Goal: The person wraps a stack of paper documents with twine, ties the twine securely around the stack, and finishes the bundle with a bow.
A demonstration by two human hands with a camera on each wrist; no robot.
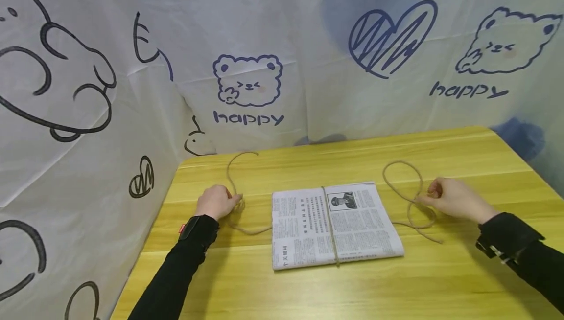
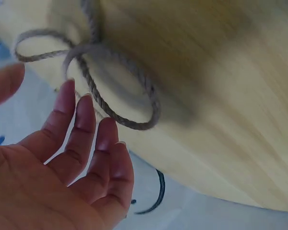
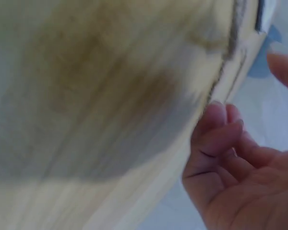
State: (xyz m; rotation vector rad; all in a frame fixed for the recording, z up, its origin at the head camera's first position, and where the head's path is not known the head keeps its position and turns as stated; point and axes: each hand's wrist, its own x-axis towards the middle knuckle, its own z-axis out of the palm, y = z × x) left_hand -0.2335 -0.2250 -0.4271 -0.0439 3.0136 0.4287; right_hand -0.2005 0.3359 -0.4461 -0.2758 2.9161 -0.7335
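A folded newspaper stack [image 1: 299, 232] lies on the table, with twine [image 1: 331, 227] running across its top from back to front. From its left side a length of twine [image 1: 251, 232] runs to my left hand [image 1: 217, 201]. In the left wrist view, twine loops [image 2: 151, 103] lie right at that hand's fingertips [image 2: 86, 108], and the thumb stands apart from the relaxed fingers. To the right of the newspaper, twine [image 1: 398, 194] curls in loose loops. My right hand [image 1: 458, 200] is beside these loops, fingers loosely bent and thumb apart in the right wrist view.
The yellow wood-grain table [image 1: 352, 290] has rounded back corners. White cloth [image 1: 317, 90] with bear and heart drawings hangs behind it and along the left side. Black sleeves [image 1: 176, 266] cover both arms.
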